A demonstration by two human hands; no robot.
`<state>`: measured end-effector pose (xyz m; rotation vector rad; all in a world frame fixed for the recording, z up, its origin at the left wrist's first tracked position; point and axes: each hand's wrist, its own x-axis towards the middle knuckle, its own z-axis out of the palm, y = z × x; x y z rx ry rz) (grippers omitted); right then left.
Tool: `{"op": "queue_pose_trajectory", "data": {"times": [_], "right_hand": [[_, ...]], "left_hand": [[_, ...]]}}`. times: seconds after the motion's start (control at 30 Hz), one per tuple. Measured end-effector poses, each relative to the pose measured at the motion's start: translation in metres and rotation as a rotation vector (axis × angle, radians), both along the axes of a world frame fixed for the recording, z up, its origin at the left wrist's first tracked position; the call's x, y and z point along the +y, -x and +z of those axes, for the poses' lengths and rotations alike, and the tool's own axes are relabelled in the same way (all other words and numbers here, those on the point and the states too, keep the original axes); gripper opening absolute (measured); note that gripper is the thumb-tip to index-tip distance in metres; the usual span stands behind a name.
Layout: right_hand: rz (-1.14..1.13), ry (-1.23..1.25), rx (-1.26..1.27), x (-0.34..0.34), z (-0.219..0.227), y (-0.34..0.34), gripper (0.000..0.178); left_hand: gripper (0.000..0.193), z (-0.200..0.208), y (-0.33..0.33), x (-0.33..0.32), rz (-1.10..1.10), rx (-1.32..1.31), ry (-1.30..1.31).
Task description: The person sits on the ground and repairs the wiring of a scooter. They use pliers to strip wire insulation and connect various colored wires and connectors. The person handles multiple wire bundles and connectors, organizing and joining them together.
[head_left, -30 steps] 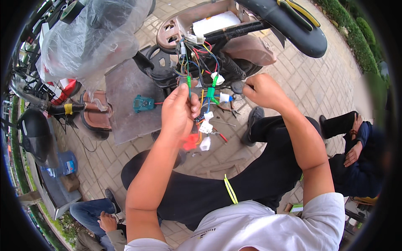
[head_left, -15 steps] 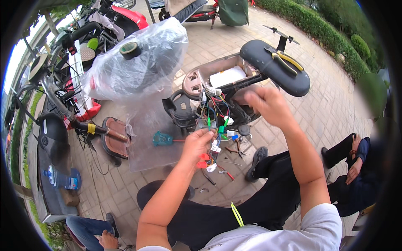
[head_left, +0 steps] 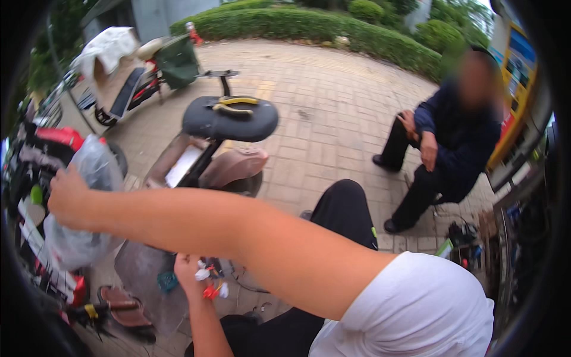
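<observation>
My right arm stretches across to the far left, and my right hand (head_left: 70,201) is over the bunched clear plastic bag (head_left: 89,238). Its fingers are blurred and mostly turned away, so whatever is in them is hidden. Below that forearm my left hand (head_left: 189,273) is closed, with its fingertips partly covered by the right arm. It stays at the wire bundle with white and red connectors (head_left: 211,279), apparently gripping the wires. Beside it lies a teal plastic piece (head_left: 167,281) on a clear sheet.
Yellow-handled pliers (head_left: 237,107) rest on the black seat (head_left: 202,122) of the stripped scooter frame. A seated person (head_left: 458,137) is at the right. Parked, partly covered scooters (head_left: 119,77) stand at the far left. A hedge (head_left: 309,27) runs along the back of the paving.
My right hand has swung from above the scooter frame far left to the plastic bag. The view has turned right. My left hand stays by the wires. The tape roll on the bag no longer shows.
</observation>
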<state>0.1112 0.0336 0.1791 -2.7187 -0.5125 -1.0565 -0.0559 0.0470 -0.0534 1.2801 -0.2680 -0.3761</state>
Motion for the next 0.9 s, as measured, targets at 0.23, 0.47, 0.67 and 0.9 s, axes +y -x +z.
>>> {"op": "queue_pose_trajectory", "data": {"times": [0.23, 0.47, 0.67, 0.9], "right_hand": [[0.134, -0.267, -0.142, -0.015, -0.012, 0.002, 0.020], [0.563, -1.147, -0.024, -0.070, -0.093, 0.176, 0.024], [0.291, -1.176, 0.139, -0.130, -0.191, 0.181, 0.026], [0.270, -0.884, 0.387, -0.165, -0.212, 0.181, 0.024]], "left_hand": [[0.014, -0.006, 0.002, 0.003, -0.151, 0.239, 0.159], [0.020, -0.024, -0.016, 0.004, 0.016, 0.103, 0.055], [0.025, -0.022, -0.022, 0.006, -0.053, 0.236, 0.145], [0.022, 0.014, -0.006, -0.008, 0.020, 0.188, 0.151]]}}
